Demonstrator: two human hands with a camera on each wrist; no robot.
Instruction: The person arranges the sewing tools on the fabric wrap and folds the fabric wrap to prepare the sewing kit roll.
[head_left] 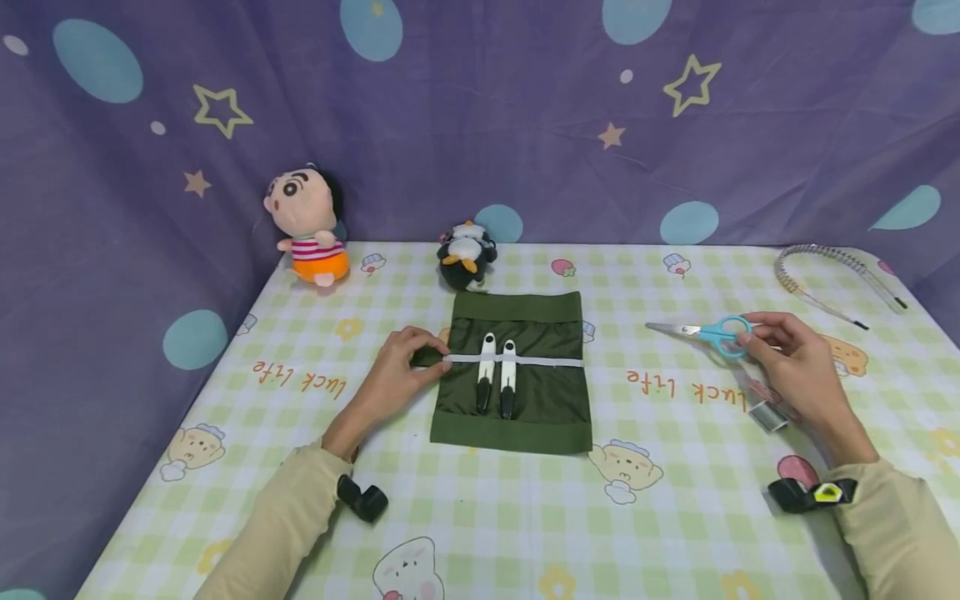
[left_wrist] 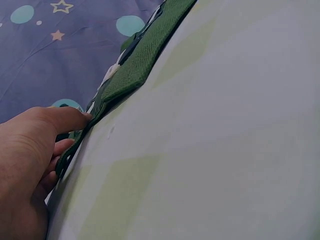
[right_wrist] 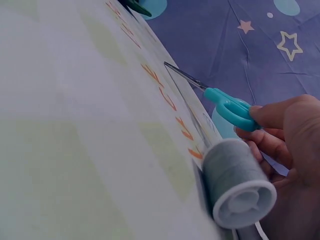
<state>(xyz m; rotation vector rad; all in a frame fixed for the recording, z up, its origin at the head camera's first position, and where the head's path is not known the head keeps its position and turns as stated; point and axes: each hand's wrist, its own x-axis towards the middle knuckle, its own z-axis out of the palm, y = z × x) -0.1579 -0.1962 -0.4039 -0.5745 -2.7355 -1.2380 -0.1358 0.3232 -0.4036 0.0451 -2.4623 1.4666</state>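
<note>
Dark-green rectangular fabric panel [head_left: 555, 396] lies flat mid-desk, long axis near to far. White elastic strap [head_left: 566, 362] crosses it side to side; two slim white-and-black tools [head_left: 487, 375] sit under the strap, parallel, long axes near to far, black ends toward the person. Left hand [head_left: 390, 375] pinches the panel's left edge at the strap, thumb and fingers nearly together. Right hand [head_left: 802, 362] grips light-blue-handled metal scissors [head_left: 720, 334] by the handle loops, fingers curled; scissors lie crosswise, tip pointing left toward the panel. Wide stretch of checked cloth between scissors tip and panel's right edge; more room on the desk [head_left: 525, 517] in front of the panel. Far side tight: black-and-white plush penguin [head_left: 465, 250] just beyond the panel's far edge, contact unclear. Grey thread spool [right_wrist: 232, 167] near the right hand. Silver beaded headband [head_left: 813, 249] near the desk's far right corner.
</note>
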